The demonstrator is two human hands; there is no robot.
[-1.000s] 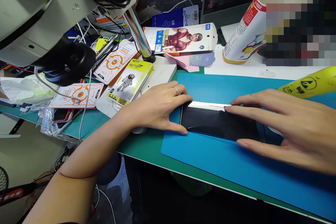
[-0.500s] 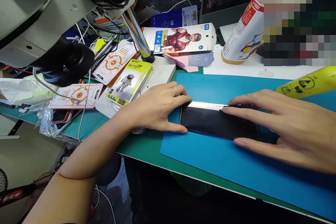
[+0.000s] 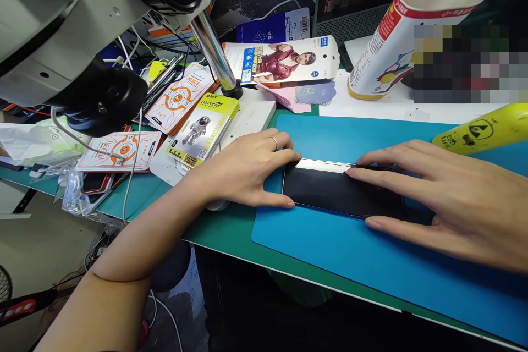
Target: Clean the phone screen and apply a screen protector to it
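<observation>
A flat, black, glossy-faced rectangular slab, phone-like in shape [image 3: 325, 192], lies lengthwise on a smooth blue rubbery-looking mat [image 3: 313, 239], which is spread over a green-topped counter [image 3: 231, 228]. The bare left hand with 1 ring [image 3: 247, 170] spans the slab's left end, its thumb at the near edge and its forefinger by the far corner. The bare right hand [image 3: 462, 203] straddles the other end: thumb at the near edge, 2 fingers at the far edge. Each grip is set to the slab's width, holding it between thumb and fingers; how firmly, I cannot tell. A bright strip runs along the far side, perhaps a reflection. A yellow plastic bottle marked ESD SAFE [image 3: 480, 131] lies beyond the right hand. The step in hand seems to be steadying or pressing the slab's edges; the next move likely calls for even pressure from both thumbs.
</observation>
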